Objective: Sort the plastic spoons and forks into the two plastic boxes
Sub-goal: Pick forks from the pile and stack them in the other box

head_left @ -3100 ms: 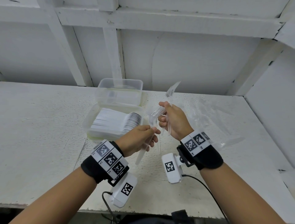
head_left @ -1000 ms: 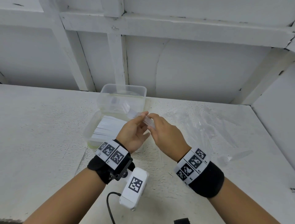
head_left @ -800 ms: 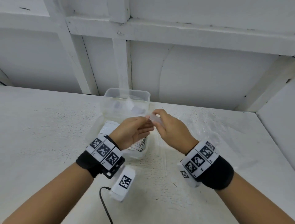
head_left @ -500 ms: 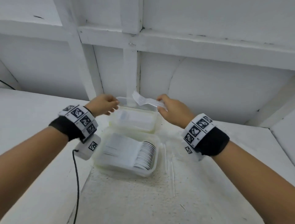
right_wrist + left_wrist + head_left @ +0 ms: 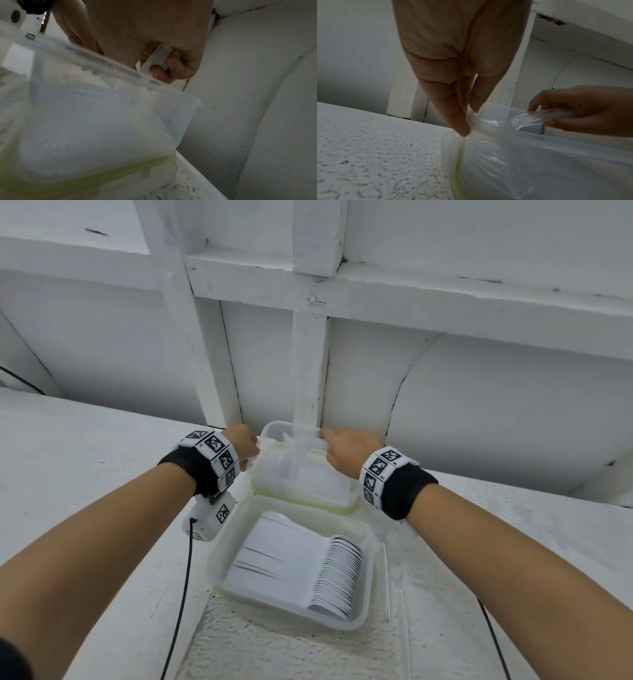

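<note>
Near the back edge of the table (image 5: 85,474) we see two boxes. Our near box (image 5: 366,577) holds a row of spoons (image 5: 337,571). Our left hand (image 5: 453,75) pinches the rim of the far box (image 5: 270,474). Our right hand (image 5: 346,455) curls round clear forks (image 5: 539,119) above it. If we tug the rim, this light box could tip. If we let go too high, forks could bounce out. We cannot count the see-through forks, and our fingertips hide behind the blurry wall.
</note>
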Demonstrator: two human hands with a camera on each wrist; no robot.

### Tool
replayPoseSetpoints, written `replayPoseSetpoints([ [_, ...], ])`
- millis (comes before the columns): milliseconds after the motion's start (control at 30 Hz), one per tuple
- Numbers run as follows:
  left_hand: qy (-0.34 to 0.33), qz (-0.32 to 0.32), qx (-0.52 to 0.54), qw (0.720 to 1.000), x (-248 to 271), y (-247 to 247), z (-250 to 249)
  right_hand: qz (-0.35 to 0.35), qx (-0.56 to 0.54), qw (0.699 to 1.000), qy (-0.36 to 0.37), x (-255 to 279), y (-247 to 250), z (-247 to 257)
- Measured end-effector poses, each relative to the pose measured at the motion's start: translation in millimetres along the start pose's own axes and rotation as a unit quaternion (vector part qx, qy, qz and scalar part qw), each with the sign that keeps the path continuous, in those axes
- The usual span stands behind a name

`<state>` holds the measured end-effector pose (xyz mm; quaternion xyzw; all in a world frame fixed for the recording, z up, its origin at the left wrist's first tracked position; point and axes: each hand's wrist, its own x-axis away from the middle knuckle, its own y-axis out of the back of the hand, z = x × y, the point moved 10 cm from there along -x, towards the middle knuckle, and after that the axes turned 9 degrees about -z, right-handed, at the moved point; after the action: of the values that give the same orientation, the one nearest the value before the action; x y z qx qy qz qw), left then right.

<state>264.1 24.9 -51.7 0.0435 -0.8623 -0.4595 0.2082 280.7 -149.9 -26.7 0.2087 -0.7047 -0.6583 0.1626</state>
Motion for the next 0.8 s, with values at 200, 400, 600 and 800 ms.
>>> replayPoseSetpoints([
  [200, -0.002, 0.016, 0.042, 0.999, -10, -4, 7, 0.015, -0.006, 1.0, 0.011, -18, -25, 7],
  [400, -0.003, 0.026, 0.064, 0.998, -10, -4, 8, 0.044, -0.061, 0.997, -0.019, -24, -41, -1],
  [600, 0.003, 0.025, 0.081, 0.996, -12, -5, 11, 0.108, -0.121, 0.986, -0.033, -25, -52, -1],
  [800, 0.007, 0.019, 0.094, 0.995, -13, -5, 12, 0.141, -0.134, 0.98, -0.048, -22, -63, 0],
])
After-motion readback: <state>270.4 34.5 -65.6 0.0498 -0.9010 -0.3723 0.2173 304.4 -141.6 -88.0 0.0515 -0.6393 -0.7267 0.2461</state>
